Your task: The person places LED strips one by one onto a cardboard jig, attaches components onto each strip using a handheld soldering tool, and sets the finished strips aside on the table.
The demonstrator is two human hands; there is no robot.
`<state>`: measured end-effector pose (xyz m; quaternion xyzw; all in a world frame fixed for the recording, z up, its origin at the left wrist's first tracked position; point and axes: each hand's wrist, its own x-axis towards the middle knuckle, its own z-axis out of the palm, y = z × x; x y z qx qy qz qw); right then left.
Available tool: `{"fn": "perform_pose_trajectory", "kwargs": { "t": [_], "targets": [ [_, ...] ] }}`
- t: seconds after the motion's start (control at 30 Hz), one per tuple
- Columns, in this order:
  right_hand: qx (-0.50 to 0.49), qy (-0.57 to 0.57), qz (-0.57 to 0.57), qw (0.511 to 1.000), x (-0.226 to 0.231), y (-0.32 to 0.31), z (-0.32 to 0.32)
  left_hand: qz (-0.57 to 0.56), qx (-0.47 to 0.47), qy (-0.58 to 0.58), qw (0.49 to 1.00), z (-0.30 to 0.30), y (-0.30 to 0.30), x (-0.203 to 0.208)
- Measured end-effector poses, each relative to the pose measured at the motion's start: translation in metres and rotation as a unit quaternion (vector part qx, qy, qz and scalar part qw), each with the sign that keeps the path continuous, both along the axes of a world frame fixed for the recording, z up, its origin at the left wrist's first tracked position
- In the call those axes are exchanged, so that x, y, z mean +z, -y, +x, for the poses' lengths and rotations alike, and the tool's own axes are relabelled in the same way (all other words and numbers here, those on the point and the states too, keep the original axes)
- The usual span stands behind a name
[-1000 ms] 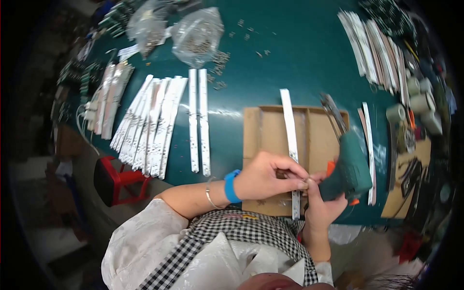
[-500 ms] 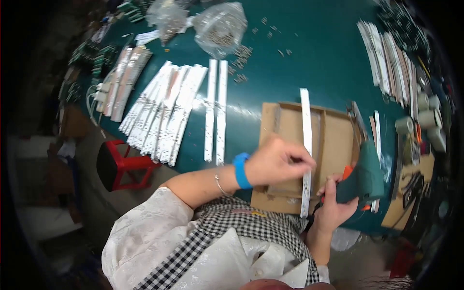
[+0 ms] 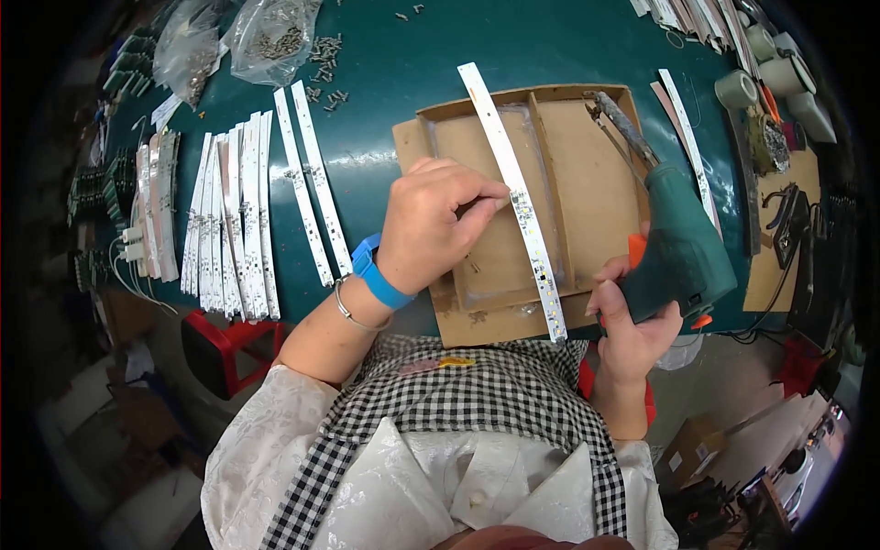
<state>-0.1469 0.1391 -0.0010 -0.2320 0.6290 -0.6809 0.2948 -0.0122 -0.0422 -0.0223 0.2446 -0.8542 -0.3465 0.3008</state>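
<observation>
A long white circuit board strip with small LEDs (image 3: 502, 147) lies aslant across a shallow cardboard tray (image 3: 587, 93). My left hand (image 3: 431, 215), with a blue band at its wrist, has thumb and forefinger pinched together at the strip's left edge, about halfway along it. Whatever sits between those fingertips is too small to make out. In my right hand (image 3: 637, 335) is a green soldering gun (image 3: 683, 238) with an orange trigger. Its dark metal tip points away from me over the tray's far right part, apart from the strip.
Two similar strips (image 3: 312, 183) lie left of the tray, beside a fanned stack of more (image 3: 229, 220). Small metal parts (image 3: 325, 60) spill near plastic bags (image 3: 270, 41). Further strips (image 3: 687, 128) and tape rolls (image 3: 736, 90) are at right. A red stool (image 3: 220, 348) stands lower left.
The view has shifted and turned. My left fingertips have moved from over the strip to its left edge and a little farther along it. My right hand still holds the soldering gun.
</observation>
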Motion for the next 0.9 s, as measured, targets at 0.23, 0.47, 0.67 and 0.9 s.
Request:
{"fn": "perform_pose_trajectory", "kwargs": {
  "t": [0.23,0.47,0.67,0.9],
  "targets": [
    [0.039,0.000,-0.017,0.999,0.000,-0.008,-0.005,-0.006,0.004,0.019,1.000,-0.002,0.000,0.000],
    [0.040,-0.023,-0.020,0.999,-0.004,-0.012,-0.006,-0.018,-0.002,0.018,1.000,-0.003,0.001,-0.004],
    [0.042,0.004,-0.012,0.999,-0.003,-0.015,-0.005,-0.039,-0.014,-0.003,0.999,-0.002,0.004,-0.010],
    [0.046,0.001,-0.003,0.999,0.001,-0.020,-0.005,-0.101,-0.023,-0.014,0.995,0.000,0.004,-0.012]
  ]
}}
